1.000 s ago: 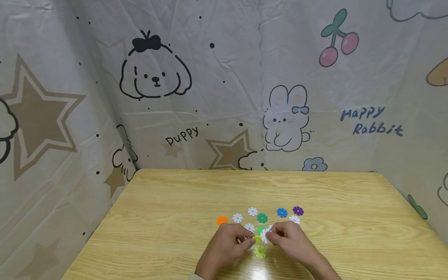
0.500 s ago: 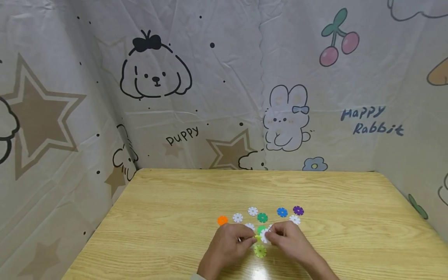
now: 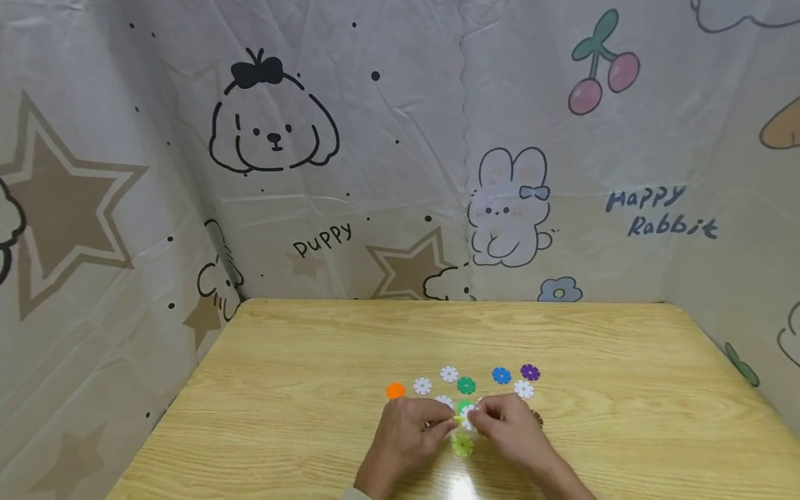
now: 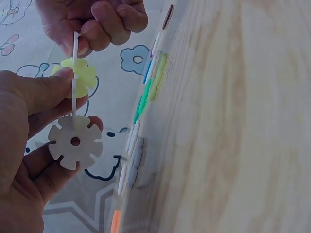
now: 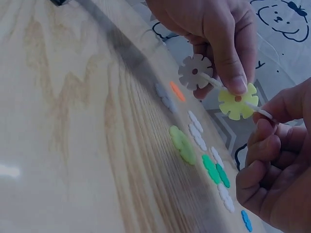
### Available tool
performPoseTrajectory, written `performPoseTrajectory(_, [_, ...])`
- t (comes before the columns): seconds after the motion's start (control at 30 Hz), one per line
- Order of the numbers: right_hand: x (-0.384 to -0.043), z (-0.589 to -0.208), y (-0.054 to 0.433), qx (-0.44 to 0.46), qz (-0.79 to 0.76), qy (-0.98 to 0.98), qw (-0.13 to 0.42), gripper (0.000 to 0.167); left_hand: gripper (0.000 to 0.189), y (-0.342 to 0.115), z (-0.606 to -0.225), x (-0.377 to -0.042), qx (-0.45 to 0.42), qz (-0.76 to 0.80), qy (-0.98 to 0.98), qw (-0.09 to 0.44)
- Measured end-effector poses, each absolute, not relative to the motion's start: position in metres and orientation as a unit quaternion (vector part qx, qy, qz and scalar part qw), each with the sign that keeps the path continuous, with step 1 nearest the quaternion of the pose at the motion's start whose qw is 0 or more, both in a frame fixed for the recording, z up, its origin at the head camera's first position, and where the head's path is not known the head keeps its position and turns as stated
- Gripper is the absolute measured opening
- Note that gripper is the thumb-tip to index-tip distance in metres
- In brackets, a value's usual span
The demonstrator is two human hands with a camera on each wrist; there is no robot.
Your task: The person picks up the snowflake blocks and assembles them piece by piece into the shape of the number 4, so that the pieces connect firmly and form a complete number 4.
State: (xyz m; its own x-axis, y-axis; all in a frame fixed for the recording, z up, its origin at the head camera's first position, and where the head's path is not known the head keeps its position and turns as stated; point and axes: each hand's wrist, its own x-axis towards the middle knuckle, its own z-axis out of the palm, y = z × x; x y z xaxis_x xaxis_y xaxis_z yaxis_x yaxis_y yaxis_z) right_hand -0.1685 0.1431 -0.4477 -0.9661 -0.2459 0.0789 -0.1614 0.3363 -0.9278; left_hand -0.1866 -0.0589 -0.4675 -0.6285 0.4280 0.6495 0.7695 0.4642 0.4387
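Observation:
In the head view, my left hand (image 3: pixel 409 432) and right hand (image 3: pixel 514 429) meet over the near middle of the table. My left thumb and fingers pinch a yellow notched plastic disc (image 4: pixel 83 77) linked to white discs; one white disc (image 4: pixel 75 141) faces the left wrist camera below it. Between these two, another white disc (image 4: pixel 74 99) shows edge-on. My right thumb and forefinger pinch a further white disc (image 3: pixel 467 418), its edge right at the yellow disc's rim, opposite the other white pieces. In the right wrist view, the yellow disc (image 5: pixel 237 103) spans the space between both hands.
Several loose notched discs lie flat around the hands: orange (image 3: pixel 396 391), dark green (image 3: pixel 466 385), blue (image 3: pixel 501 376), purple (image 3: pixel 530 372), white (image 3: pixel 448 374) and yellow-green (image 3: pixel 462 444). A brown disc (image 3: pixel 538 418) is partly behind the right hand. Patterned cloth (image 3: pixel 400 139) hangs around the wooden table (image 3: pixel 300 389).
My right hand has edged left with its white disc, bringing it closer to the left hand's yellow one. The brown disc now shows beside the right hand. The head view has shifted slightly.

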Motion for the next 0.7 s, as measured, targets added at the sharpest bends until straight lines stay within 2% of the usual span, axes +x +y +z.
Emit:
performPoseTrajectory(0.13, [-0.168,-0.445,0.142,-0.117,-0.566,0.815,0.044,0.031,0.012,-0.059,-0.466,-0.187,-0.359,-0.379,-0.826,0.214])
performPoseTrajectory(0.5, [-0.172,-0.438,0.14,-0.107,-0.59,0.797,0.074,0.035,0.004,-0.066,-0.459,-0.185,-0.343,-0.403,-0.842,0.104])
performPoseTrajectory(0.7, [-0.171,-0.435,0.14,-0.114,-0.584,0.8,0.078,0.039,0.006,-0.067,-0.459,-0.185,-0.328,-0.413,-0.846,0.079])
